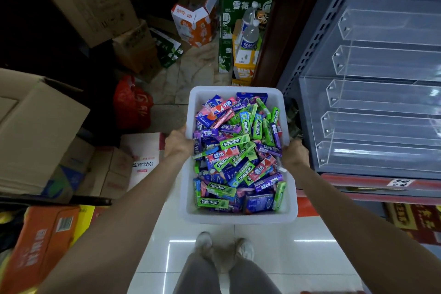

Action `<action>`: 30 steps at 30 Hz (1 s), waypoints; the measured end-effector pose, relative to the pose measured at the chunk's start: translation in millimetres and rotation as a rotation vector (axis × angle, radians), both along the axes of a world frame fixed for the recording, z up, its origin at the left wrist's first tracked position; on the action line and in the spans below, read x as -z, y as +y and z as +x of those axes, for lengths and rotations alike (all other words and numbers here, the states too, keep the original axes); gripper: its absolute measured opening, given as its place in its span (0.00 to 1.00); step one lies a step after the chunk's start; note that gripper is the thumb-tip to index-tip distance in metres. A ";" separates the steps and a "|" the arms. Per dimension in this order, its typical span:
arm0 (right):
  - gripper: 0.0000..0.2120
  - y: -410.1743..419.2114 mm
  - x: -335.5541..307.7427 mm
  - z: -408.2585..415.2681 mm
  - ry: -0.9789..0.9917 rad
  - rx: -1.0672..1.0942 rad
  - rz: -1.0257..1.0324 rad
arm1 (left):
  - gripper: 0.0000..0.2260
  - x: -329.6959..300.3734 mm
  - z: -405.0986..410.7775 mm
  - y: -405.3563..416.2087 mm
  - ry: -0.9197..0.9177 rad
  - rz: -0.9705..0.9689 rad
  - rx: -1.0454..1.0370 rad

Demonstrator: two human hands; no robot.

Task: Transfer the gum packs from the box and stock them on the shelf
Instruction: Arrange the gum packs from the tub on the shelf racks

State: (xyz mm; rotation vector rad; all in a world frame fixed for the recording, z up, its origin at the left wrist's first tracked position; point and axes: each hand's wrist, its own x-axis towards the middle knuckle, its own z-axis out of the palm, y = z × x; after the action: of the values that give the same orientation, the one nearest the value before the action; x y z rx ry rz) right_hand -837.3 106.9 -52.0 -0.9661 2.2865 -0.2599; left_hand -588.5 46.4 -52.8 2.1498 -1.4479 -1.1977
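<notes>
I have the white box carried in the air over the tiled floor, heaped with gum packs in green, purple, blue and pink. My left hand clamps the rim at 9 o'clock and my right hand clamps the rim at 3 o'clock; the fingers are curled under the lip, mostly hidden. I judge the box moderately heavy and a bit flexible, so gripping both long sides keeps it level. The packs look light, stiff and slick in their wrappers, easiest pinched across the narrow sides. They lie loose between my hands, just inside the walls. The shelf, with its clear dividers, stands at 2 o'clock, close beside the box
</notes>
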 end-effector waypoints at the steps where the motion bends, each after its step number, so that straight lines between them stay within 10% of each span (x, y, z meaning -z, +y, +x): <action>1: 0.13 -1.1 -1.1 -0.7 0.001 -0.015 0.002 | 0.22 0.2 0.2 -0.3 0.013 0.001 -0.011; 17: 0.14 3.8 3.4 13.5 0.089 -0.117 0.040 | 0.29 13.9 49.2 34.2 0.413 0.100 -0.009; 30: 0.16 18.9 0.7 33.8 0.125 -0.100 0.030 | 0.26 22.1 56.2 41.6 0.122 -0.037 0.138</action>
State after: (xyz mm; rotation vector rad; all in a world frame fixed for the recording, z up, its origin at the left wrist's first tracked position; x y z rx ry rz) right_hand -803.5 125.8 -52.7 -1.1053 2.3383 -0.1254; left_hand -532.3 88.0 -74.9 1.9440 -1.5737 -1.3140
